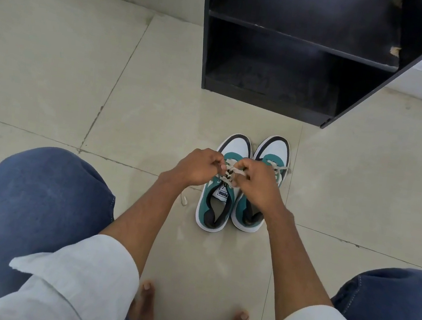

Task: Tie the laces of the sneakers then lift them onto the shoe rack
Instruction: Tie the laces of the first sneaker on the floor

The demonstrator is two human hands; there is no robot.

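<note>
Floor tiles hold two sneakers [241,182]; left hand [198,167] and right hand [258,182] pinch the laces [231,172] between them.

One head-worn wide-angle view looks steeply down and forward, close above the knees [37,204]; floor [55,72] fills it, rack [284,62] at 12 o'clock.

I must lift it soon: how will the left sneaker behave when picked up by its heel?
The left sneaker probably keeps its shape: its white sole looks thick. It likely feels light, being low-cut. Its laces are floppy; one loose end trails on the floor and may dangle or snag unless tied first.
</note>
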